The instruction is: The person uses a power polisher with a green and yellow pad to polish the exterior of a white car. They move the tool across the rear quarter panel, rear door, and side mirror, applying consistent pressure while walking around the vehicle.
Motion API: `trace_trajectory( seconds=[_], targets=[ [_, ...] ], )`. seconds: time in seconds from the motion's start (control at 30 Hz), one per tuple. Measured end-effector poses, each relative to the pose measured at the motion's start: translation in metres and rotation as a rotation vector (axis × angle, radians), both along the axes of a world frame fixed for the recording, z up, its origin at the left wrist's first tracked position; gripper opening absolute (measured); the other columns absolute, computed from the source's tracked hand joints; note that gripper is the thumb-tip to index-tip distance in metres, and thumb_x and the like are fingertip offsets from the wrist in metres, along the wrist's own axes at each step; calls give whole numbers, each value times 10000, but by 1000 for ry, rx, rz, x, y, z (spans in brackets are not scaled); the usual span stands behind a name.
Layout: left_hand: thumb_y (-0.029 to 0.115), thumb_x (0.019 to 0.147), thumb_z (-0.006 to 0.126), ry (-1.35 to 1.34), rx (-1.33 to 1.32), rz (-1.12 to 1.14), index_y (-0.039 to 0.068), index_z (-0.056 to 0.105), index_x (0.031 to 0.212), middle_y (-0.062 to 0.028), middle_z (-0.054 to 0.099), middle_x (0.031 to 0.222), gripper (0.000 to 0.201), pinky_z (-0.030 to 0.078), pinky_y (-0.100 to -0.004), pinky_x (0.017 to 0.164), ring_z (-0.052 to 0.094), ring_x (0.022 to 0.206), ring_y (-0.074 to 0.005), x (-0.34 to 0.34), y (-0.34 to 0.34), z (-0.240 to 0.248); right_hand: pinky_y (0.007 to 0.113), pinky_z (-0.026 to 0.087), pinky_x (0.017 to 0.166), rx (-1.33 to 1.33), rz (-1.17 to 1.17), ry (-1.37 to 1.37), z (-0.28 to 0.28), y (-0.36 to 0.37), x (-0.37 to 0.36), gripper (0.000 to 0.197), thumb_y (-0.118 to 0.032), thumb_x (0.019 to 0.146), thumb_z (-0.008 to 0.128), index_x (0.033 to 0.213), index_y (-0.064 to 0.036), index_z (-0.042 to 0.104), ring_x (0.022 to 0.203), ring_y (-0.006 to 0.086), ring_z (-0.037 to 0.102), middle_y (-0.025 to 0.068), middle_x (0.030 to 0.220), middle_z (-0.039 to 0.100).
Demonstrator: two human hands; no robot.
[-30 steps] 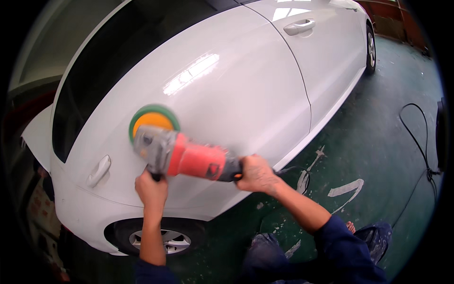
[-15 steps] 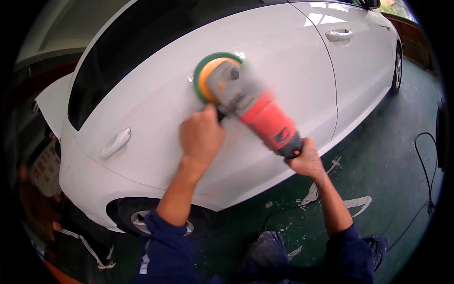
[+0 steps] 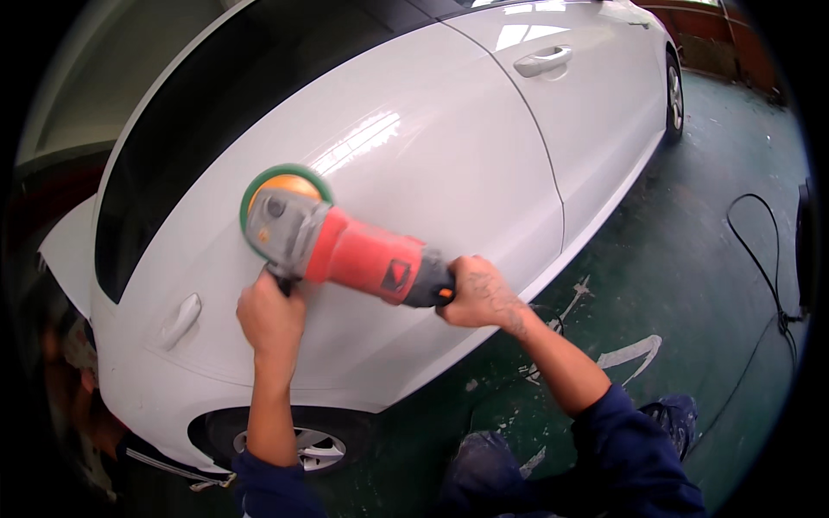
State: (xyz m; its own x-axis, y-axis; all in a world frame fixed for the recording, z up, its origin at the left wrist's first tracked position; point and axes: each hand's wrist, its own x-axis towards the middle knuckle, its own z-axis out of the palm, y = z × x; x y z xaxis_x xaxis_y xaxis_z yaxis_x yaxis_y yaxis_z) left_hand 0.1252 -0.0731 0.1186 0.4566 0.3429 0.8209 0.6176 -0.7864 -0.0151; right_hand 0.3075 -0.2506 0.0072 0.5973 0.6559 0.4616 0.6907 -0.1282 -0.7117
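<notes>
Both my hands hold a red and grey car polisher (image 3: 367,257) against the rear door of a white car (image 3: 432,138). The polisher's round pad (image 3: 249,226), green-edged with an orange backing, lies on the door panel, left of a bright reflection. Closed around the black side handle below the tool's head is my left hand (image 3: 272,315). My right hand (image 3: 484,293) wraps the dark rear end of the polisher, with the tool slanting from upper left to lower right. A white rear door handle (image 3: 182,321) is to the left of my left hand.
The rear wheel (image 3: 315,449) is below my left forearm. Ahead on the right are the front door handle (image 3: 544,62) and front wheel (image 3: 674,95). A black cable (image 3: 780,315) loops over the green, paint-marked floor (image 3: 691,259). Part of another person (image 3: 82,406) shows at far left.
The polisher and both hands have moved left and down along the door toward the rear handle. The tool has turned to lie flatter. My view has shifted, too.
</notes>
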Motion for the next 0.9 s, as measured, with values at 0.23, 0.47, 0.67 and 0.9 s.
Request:
trace_trajectory(
  seconds=[0.23, 0.47, 0.67, 0.9],
  targets=[
    [95, 812, 612, 283, 107, -218, 35, 709, 841, -179, 709, 869, 118, 555, -447, 762, 694, 861, -359, 178, -102, 61, 330, 498, 531, 162, -226, 407, 8, -104, 95, 238, -88, 610, 703, 717, 79, 571, 535, 187, 612, 123, 623, 612],
    [68, 871, 569, 297, 197, -467, 97, 758, 858, -98, 741, 931, 191, 587, -363, 737, 725, 890, -283, 268, -166, 39, 305, 450, 466, 408, -159, 555, -63, -141, 159, 197, 2, 593, 683, 725, 55, 546, 485, 169, 573, 77, 587, 580],
    [80, 865, 579, 422, 2, -318, 90, 730, 819, -123, 731, 902, 159, 581, -394, 729, 719, 867, -311, 192, -122, 8, 316, 500, 523, 367, -235, 540, -94, -86, 99, 203, -46, 606, 736, 743, 46, 617, 562, 153, 611, 56, 637, 619],
    [71, 734, 654, 142, 37, -34, 28, 632, 880, -232, 653, 726, 154, 492, -541, 664, 635, 720, -455, 4, -10, -31, 404, 528, 686, 119, 11, 200, -70, 17, -11, 205, -108, 629, 691, 751, 51, 648, 717, 387, 672, 243, 684, 632]
  ],
)
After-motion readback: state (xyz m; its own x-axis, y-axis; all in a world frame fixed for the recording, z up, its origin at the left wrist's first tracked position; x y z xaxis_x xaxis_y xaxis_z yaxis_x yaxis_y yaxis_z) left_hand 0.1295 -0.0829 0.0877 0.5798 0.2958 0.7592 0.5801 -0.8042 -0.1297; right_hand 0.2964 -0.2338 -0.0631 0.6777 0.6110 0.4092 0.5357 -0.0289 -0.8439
